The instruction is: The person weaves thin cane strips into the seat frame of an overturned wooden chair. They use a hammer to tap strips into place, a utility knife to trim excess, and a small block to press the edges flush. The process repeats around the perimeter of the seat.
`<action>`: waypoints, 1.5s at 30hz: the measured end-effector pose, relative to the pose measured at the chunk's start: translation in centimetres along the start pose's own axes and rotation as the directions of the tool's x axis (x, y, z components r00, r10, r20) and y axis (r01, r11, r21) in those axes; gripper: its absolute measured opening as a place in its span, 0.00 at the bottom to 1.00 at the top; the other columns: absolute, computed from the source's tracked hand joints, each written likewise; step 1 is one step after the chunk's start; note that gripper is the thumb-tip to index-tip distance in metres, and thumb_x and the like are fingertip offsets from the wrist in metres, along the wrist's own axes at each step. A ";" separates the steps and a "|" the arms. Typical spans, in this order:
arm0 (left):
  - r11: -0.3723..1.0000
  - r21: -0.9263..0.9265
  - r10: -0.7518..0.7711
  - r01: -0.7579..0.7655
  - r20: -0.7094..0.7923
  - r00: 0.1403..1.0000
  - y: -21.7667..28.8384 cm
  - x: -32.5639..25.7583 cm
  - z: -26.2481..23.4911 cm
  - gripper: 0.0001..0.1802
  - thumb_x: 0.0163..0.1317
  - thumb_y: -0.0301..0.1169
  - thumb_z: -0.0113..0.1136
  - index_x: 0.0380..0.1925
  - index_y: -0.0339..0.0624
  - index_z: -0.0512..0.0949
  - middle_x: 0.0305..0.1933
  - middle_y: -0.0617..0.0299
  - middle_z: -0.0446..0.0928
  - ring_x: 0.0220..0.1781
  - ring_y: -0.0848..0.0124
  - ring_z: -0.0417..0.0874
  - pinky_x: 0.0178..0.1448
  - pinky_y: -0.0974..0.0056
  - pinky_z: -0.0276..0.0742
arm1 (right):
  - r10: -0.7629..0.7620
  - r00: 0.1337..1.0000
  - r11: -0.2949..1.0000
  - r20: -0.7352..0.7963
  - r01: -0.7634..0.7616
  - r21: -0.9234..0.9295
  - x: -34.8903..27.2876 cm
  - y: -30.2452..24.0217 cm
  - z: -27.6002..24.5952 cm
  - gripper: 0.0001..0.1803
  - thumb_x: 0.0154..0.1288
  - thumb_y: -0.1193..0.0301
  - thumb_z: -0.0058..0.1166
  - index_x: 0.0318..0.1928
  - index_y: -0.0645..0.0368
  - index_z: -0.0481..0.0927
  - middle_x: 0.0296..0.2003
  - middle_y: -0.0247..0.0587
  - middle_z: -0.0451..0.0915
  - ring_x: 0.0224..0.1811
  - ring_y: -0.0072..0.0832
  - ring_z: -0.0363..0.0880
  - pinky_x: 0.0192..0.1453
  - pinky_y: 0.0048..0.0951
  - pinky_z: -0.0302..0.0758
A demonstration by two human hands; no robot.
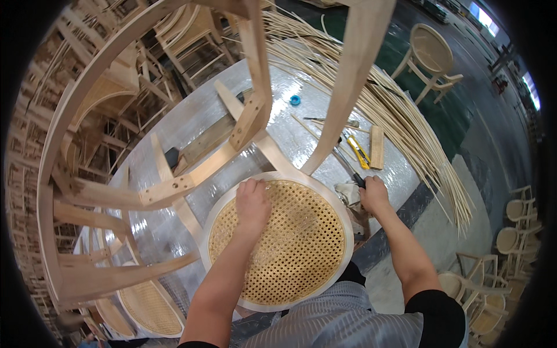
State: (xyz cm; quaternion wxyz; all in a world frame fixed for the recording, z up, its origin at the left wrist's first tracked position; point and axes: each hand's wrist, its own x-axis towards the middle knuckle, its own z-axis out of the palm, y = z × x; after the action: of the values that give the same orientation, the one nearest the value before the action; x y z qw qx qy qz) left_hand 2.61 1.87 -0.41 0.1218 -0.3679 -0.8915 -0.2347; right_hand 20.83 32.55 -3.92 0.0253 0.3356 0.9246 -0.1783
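Note:
A round woven cane panel in a pale wooden ring faces up in front of me, joined to a bare wooden chair frame tipped over on the table. My left hand rests near the panel's upper left edge, its fingers bent down against the cane; what they pinch, if anything, is hidden. To the right of the panel, my right hand is closed round the black handle of a tool with a metal shaft. Its far end lies close to a chair leg and I cannot make it out.
The table is wrapped in clear film. A yellow utility knife, a wood block and a blue ring-shaped thing lie beyond the panel. Long cane strips cross the far right side. Chair frames crowd the left.

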 end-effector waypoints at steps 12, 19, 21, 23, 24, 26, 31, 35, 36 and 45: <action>0.988 0.076 0.122 -0.132 0.122 0.985 1.6 -0.1 -1.3 0.29 0.55 0.25 0.58 0.62 0.45 0.78 0.43 0.50 0.74 0.45 0.53 0.71 0.53 0.52 0.69 | 0.142 0.988 0.862 -0.061 -0.093 0.499 -10.0 1.2 -3.0 0.16 0.74 0.61 0.54 0.48 0.63 0.76 0.23 0.45 0.79 0.26 0.37 0.81 0.34 0.39 0.75; 0.957 0.164 0.178 -0.239 0.318 0.931 3.1 0.7 -2.3 0.36 0.62 0.31 0.55 0.72 0.71 0.71 0.46 0.45 0.69 0.47 0.50 0.69 0.54 0.47 0.67 | 0.009 0.999 0.744 0.036 -0.031 0.668 -18.5 0.5 -1.5 0.14 0.81 0.64 0.47 0.48 0.63 0.77 0.21 0.40 0.77 0.22 0.28 0.77 0.30 0.31 0.72; 0.953 0.171 0.186 -0.250 0.324 0.928 2.9 0.6 -2.3 0.36 0.63 0.32 0.54 0.73 0.70 0.71 0.46 0.46 0.69 0.48 0.50 0.70 0.55 0.48 0.67 | -0.040 0.999 0.759 0.014 0.021 0.651 -18.2 -1.0 -1.5 0.14 0.81 0.64 0.47 0.50 0.63 0.77 0.21 0.41 0.77 0.22 0.30 0.78 0.30 0.32 0.72; 0.953 0.179 0.174 -0.246 0.342 0.923 2.5 0.4 -2.4 0.35 0.63 0.33 0.54 0.73 0.70 0.71 0.47 0.46 0.69 0.48 0.50 0.70 0.56 0.48 0.68 | -0.098 0.995 0.785 -0.038 0.100 0.611 -17.8 -3.1 -3.0 0.13 0.81 0.65 0.45 0.51 0.63 0.76 0.21 0.44 0.77 0.23 0.36 0.80 0.31 0.35 0.73; 0.953 0.185 0.163 -0.240 0.356 0.920 2.4 0.3 -2.5 0.35 0.64 0.33 0.53 0.73 0.69 0.70 0.47 0.46 0.69 0.49 0.50 0.70 0.56 0.48 0.68 | -0.129 0.990 0.793 -0.063 0.141 0.593 -17.7 -3.8 -3.5 0.13 0.81 0.65 0.45 0.52 0.62 0.76 0.22 0.46 0.78 0.24 0.40 0.81 0.31 0.37 0.74; 0.952 0.185 0.165 -0.244 0.360 0.918 2.7 0.4 -2.5 0.35 0.64 0.34 0.53 0.74 0.70 0.70 0.47 0.46 0.69 0.49 0.51 0.70 0.57 0.48 0.68 | -0.182 0.975 0.828 -0.126 0.221 0.515 -17.1 -4.1 -3.5 0.13 0.81 0.66 0.45 0.53 0.62 0.75 0.24 0.50 0.79 0.27 0.49 0.82 0.33 0.42 0.75; 0.961 0.175 0.138 -0.216 0.373 0.917 2.7 0.3 -2.3 0.35 0.65 0.36 0.53 0.74 0.71 0.69 0.49 0.47 0.69 0.51 0.51 0.71 0.57 0.49 0.69 | -0.230 0.971 0.962 0.066 0.217 0.163 -14.2 -3.8 -3.9 0.14 0.80 0.64 0.46 0.55 0.60 0.74 0.32 0.62 0.82 0.38 0.66 0.80 0.39 0.54 0.75; 0.961 0.188 0.135 -0.204 0.323 0.937 2.2 -0.3 -2.2 0.34 0.66 0.38 0.54 0.74 0.74 0.68 0.51 0.48 0.69 0.54 0.51 0.71 0.59 0.48 0.70 | -0.288 0.945 0.860 -0.156 0.327 0.392 -15.6 -6.3 -5.2 0.15 0.80 0.61 0.46 0.54 0.60 0.75 0.34 0.64 0.82 0.37 0.64 0.81 0.39 0.57 0.75; 0.964 0.184 0.120 -0.191 0.338 0.934 2.0 -0.3 -2.2 0.34 0.66 0.38 0.54 0.74 0.74 0.68 0.52 0.48 0.69 0.55 0.51 0.71 0.59 0.48 0.70 | -0.308 0.939 0.873 -0.155 0.343 0.347 -15.1 -5.7 -4.5 0.15 0.80 0.61 0.46 0.54 0.60 0.75 0.33 0.64 0.82 0.37 0.64 0.81 0.39 0.56 0.74; 0.966 0.199 0.075 -0.164 0.393 0.916 2.4 -0.1 -2.6 0.33 0.68 0.39 0.55 0.74 0.75 0.67 0.55 0.48 0.69 0.59 0.51 0.70 0.63 0.47 0.69 | -0.288 0.927 0.850 -0.241 0.364 0.382 -13.9 -5.3 -3.9 0.16 0.81 0.59 0.44 0.53 0.58 0.76 0.25 0.62 0.79 0.32 0.63 0.81 0.36 0.55 0.72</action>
State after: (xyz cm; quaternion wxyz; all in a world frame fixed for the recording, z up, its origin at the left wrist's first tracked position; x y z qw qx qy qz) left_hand 4.52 2.03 2.58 0.0014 -0.4441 -0.8948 -0.0465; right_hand 28.54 21.61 3.73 -0.1595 0.1852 0.9064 -0.3445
